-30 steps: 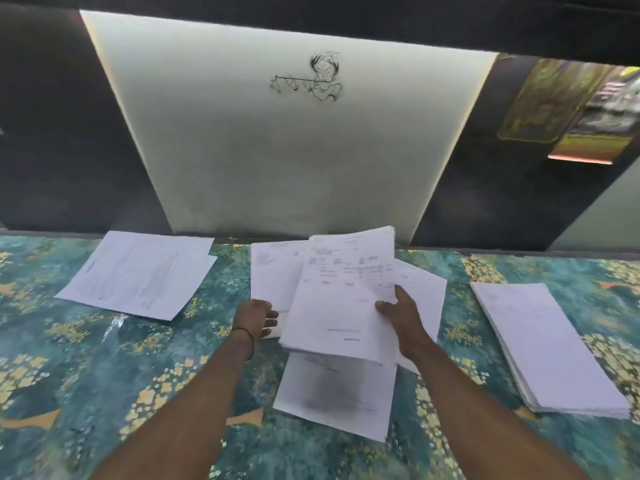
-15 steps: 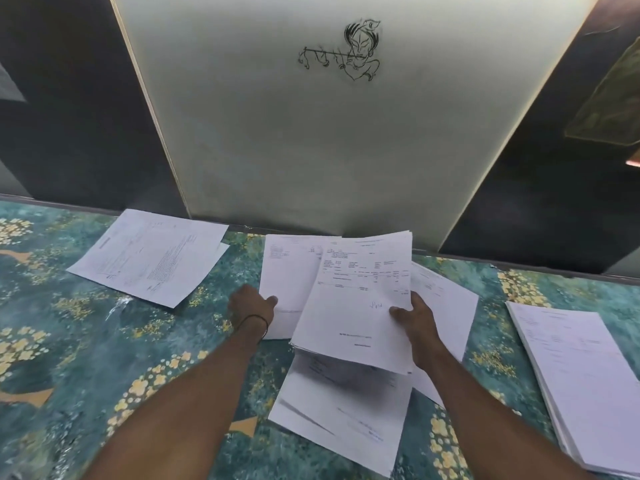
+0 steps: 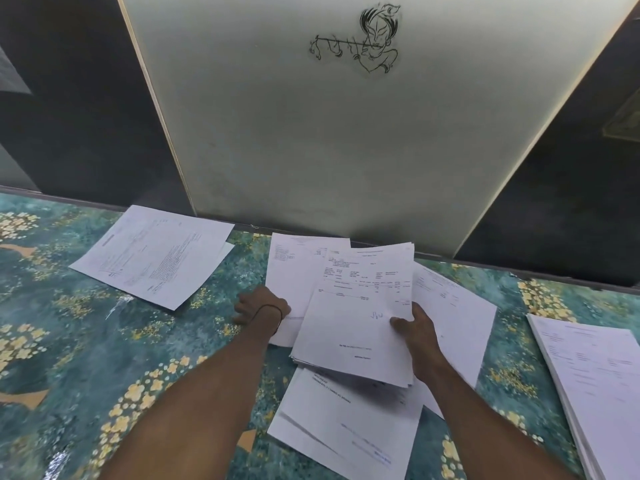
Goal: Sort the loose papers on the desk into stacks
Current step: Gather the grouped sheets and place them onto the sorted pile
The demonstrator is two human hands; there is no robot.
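white sheaf (image 3: pixel 360 327) hangs in right fingers (image 3: pixel 398 321), apparently off desk (image 3: pixel 104 358).

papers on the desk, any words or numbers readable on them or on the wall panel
Nothing can be read as text.
The bundle in the right hand: printed rows and a blue scribble, too small.
The sheet at the left hand: print blurred.
The left pile: dense print, blurred.
The right stack: faint print, too small.
The bottom sheet: blurred lines.
The wall panel: a line drawing, no words.
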